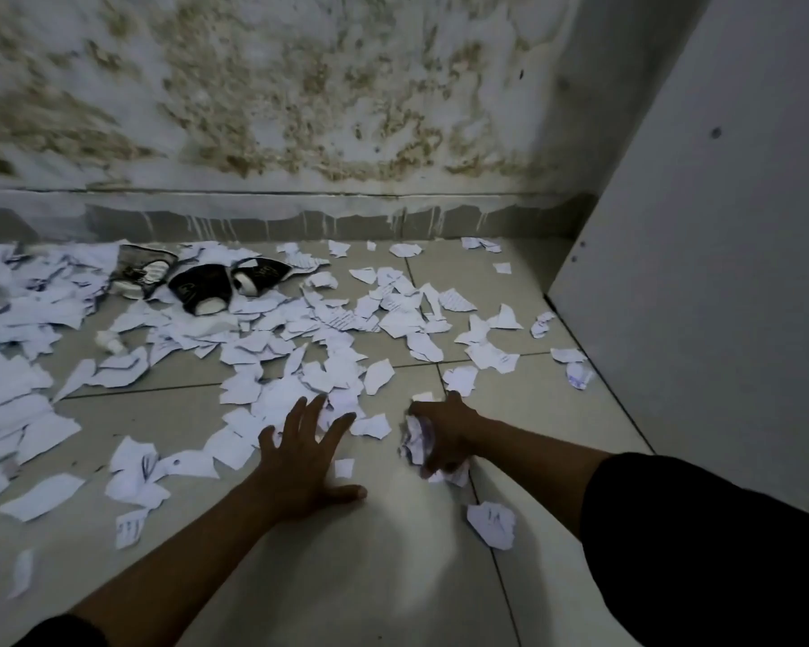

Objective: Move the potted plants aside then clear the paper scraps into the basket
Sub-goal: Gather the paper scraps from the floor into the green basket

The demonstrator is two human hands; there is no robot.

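Torn paper scraps (pixel 328 319) lie strewn over the tiled floor (pixel 384 553), thickest on the left and in the middle, thinning toward the right; many carry blue handwriting; they reach as far as the foot of the stained wall (pixel 300 86) at the far side. The left hand (pixel 307 452) lies flat on the floor with its fingers straight and spread, the fingertips touching the near edge of the scraps and the thumb stretched out to the right; its grip is released and holds nothing. The right hand (pixel 444 434), just to the right of it, has its fingers curled around a crumpled wad of paper (pixel 416 436); its grip is clenched on that wad, with a few crushed bits showing under the hand against the floor. One loose scrap (pixel 492 523) lies nearer than the right hand, apart from the rest; another small piece (pixel 344 468) sits between the two hands. Among the scraps at the far left lie three dark crushed paper cups (pixel 202 287) on their sides, close together, white insides showing. A white panel (pixel 701 273) stands upright along the right side; a few scraps rest near its foot. Both forearms are bare, with dark sleeves (pixel 711 544) at the near edge.
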